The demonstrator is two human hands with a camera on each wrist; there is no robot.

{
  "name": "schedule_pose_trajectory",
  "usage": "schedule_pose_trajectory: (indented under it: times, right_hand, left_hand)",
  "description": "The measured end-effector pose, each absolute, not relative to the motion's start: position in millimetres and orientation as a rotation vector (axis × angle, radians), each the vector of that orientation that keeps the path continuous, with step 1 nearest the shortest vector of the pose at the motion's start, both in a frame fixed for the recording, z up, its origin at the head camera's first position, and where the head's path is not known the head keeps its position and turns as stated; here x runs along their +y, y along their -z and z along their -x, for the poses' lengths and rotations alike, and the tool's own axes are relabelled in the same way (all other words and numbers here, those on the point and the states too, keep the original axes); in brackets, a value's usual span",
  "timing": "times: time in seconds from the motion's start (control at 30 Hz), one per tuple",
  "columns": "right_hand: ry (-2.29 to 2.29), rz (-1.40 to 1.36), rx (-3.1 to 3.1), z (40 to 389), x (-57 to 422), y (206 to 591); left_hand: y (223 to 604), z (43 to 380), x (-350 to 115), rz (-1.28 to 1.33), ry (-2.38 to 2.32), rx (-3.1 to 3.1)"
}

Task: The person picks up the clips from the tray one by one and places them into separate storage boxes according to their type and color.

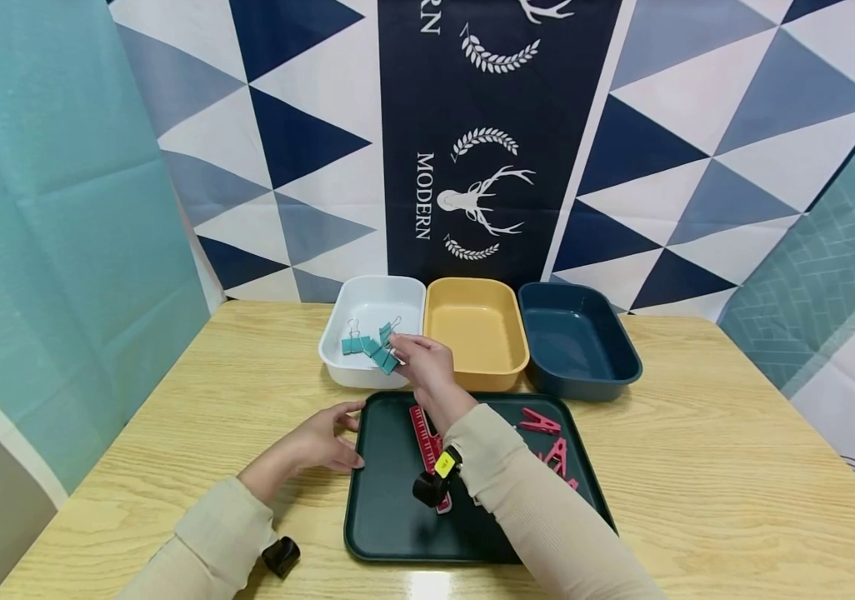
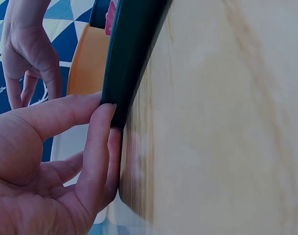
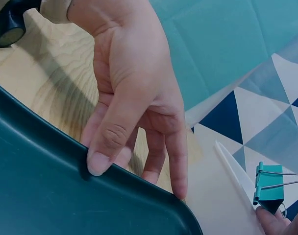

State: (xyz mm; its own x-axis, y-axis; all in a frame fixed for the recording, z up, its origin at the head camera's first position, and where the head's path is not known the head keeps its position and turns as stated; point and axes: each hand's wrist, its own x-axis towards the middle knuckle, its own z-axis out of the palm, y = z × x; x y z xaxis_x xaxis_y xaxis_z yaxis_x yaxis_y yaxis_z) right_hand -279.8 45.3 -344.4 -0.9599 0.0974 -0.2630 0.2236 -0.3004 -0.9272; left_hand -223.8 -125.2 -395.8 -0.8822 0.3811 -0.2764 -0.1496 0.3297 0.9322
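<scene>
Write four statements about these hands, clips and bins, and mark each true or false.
1. The right hand holds a teal clip. True.
2. The middle bin is white. False: the yellow bin stands in the middle.
3. The left hand touches the tray. True.
4. The pink clothespins lie in the blue bin. False: the pink clothespins lie on the tray.

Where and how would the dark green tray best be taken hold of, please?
Probably by the raised rim of the tray, from the left and right sides, thumbs over the lip, fingers outside. It lies flat, the yellow basin stands just beyond its far edge, and the left hand pinches its left edge that way.
</scene>
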Motion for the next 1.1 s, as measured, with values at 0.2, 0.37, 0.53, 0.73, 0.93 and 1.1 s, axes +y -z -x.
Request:
schedule_pose_trajectory:
  times: [0.2,0.37,0.53,0.73,0.93,1.1]
  right_hand:
    - [2.448,-0.437,1.807,287,43,344]
    - [2.436,-0.48,1.799,291,43,342]
    - [2.434,-0.512,1.765,294,43,339]
    - [2.463,-0.56,1.69,300,42,335]
    - [2.513,-0.574,1.576,305,42,333]
    - [2.53,-0.538,1.561,306,45,335]
  left_hand:
    - [396,224,-125,-0.189,-1.594,2.14]
    - [396,224,-124,-0.171,-1.588,2.151]
    - [395,224,-124,-0.169,-1.58,2.152]
    - [394,225,-123,-0.152,-1.565,2.165]
    - [396,224,-122,-0.127,-1.574,2.174]
    - [397,224,-122,-0.143,-1.574,2.185]
